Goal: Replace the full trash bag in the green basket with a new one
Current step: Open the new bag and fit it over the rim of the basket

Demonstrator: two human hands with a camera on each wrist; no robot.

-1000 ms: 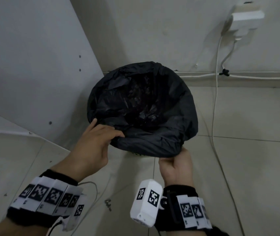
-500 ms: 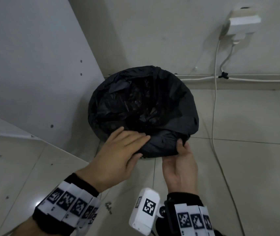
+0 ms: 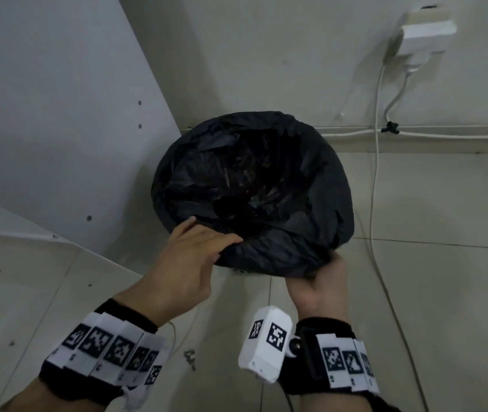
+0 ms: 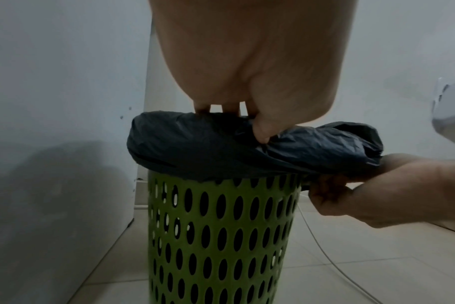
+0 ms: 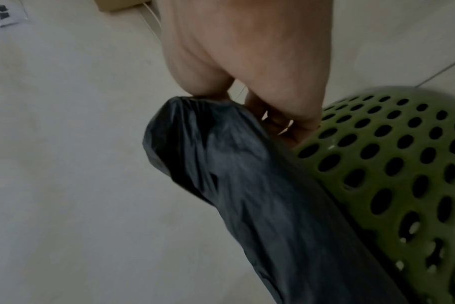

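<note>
A black trash bag (image 3: 251, 185) lines the green perforated basket (image 4: 221, 236), its edge folded down over the rim. At the near rim my left hand (image 3: 225, 248) holds the bag, fingers over the top and thumb (image 4: 260, 131) pressed into the outer fold. My right hand (image 3: 323, 269) is at the near-right rim, palm up, fingers curled under the hanging fold and gripping it. In the right wrist view the bag (image 5: 247, 185) stretches out from that hand beside the basket wall (image 5: 390, 164). What is inside the bag looks dark and unclear.
The basket stands on a tiled floor in a corner, with a white cabinet panel (image 3: 58, 114) close on its left and a wall behind. A plug adapter (image 3: 424, 34) sits on the wall, and a white cable (image 3: 373, 203) runs down across the floor right of the basket.
My left hand has slid right along the near rim and closed on the bag's fold. My right hand has turned palm up and shifted right under the hanging edge.
</note>
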